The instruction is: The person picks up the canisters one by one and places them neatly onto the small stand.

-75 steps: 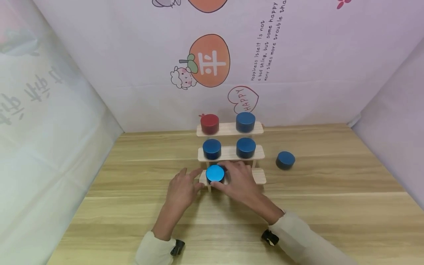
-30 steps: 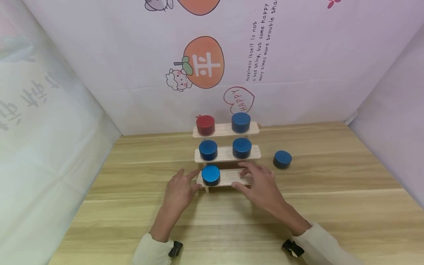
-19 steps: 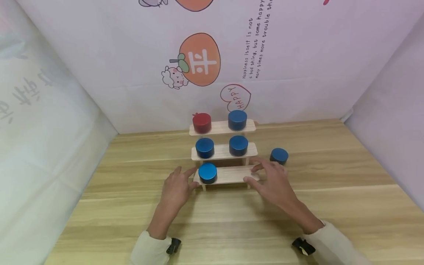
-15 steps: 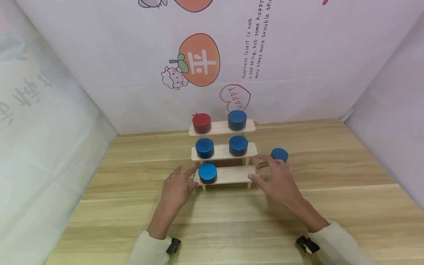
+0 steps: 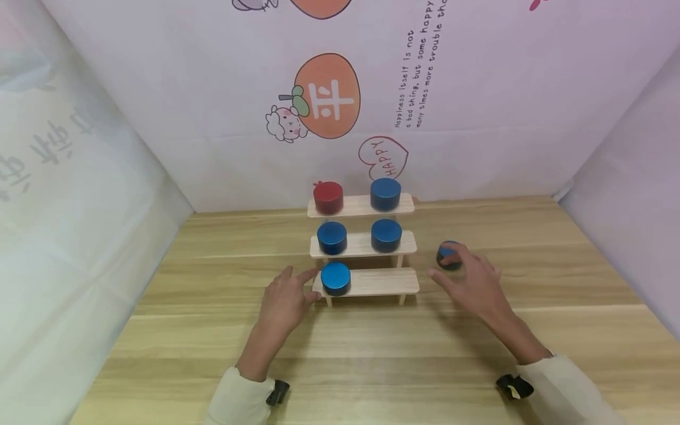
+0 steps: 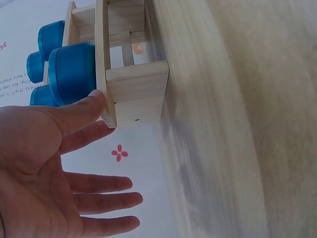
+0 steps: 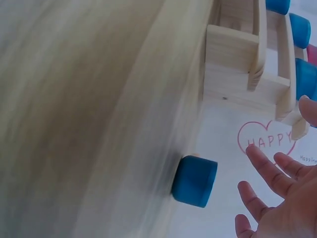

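One blue puck [image 5: 448,255] sits loose on the table [image 5: 372,354]; our right hand [image 5: 474,284] reaches it, fingers spread. Next we must grip it. Our left hand [image 5: 285,299], fingers apart, steadies the stepped rack [image 5: 382,282].

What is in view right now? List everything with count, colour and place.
Stepped shelf: one, pale wood, three tiers, on the table near the back wall.
Red cylinder: one, top tier, left.
Blue cylinders on the shelf: four; top tier right, middle tier left and right, bottom tier left.
Loose blue cylinder: one, on the table right of the shelf.
Table: one, light wood.
Backdrop: white, printed with cartoons and text.
Left hand: open, fingertips at the shelf's bottom left end.
Right hand: open, reaching the loose blue cylinder.
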### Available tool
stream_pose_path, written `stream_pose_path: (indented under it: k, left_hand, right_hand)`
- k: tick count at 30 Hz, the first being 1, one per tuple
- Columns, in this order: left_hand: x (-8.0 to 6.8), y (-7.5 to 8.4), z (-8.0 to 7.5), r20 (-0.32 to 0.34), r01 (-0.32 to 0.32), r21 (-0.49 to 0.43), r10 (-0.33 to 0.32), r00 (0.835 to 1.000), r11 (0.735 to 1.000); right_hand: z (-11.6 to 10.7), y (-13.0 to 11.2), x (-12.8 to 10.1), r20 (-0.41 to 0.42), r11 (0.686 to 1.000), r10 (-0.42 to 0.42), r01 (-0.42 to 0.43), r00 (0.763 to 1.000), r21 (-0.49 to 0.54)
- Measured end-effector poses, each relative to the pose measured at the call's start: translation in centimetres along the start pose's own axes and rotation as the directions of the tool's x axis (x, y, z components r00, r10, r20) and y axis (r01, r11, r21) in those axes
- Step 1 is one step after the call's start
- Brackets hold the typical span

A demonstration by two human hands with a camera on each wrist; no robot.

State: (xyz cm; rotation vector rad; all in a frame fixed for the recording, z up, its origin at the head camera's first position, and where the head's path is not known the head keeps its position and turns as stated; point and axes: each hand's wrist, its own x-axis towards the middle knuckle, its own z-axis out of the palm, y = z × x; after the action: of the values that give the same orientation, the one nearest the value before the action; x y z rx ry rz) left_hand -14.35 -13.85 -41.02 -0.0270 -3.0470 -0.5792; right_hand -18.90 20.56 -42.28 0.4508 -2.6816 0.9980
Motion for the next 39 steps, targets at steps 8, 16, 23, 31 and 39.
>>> stream_pose_path:
  k: [8,16,23,31,39]
  left_hand:
    - [0.0,0.0,0.1,0.002,-0.002,-0.004,0.002,1.0,1.0]
    - [0.0,0.0,0.1,-0.007,-0.004,-0.01,0.004,1.0,1.0]
    - [-0.1,0.0,0.0,-0.01,-0.007,0.001,0.007,1.0,1.0]
    - [0.0,0.0,0.0,-0.004,-0.006,0.007,0.006,1.0,1.0]
    - [0.0,0.0,0.1,-0.006,-0.011,0.013,0.011,1.0,1.0]
  right_hand:
    - [-0.4,1.0,-0.1,0.008,0.999,-0.008,0.009,1.0,-0.043]
    - [-1.5,2.6,0.0,0.028,0.996,-0.01,0.012,1.0,-0.083]
    - [-2.4,5.1,0.1,0.028,0.996,0.009,-0.007,1.0,-0.091]
    - [-3.5,7.5,0.7,0.126,0.995,0.048,-0.036,0.991,-0.095]
    - [-4.1,8.6,1.9,0.213,0.993,0.037,-0.012,0.976,-0.115]
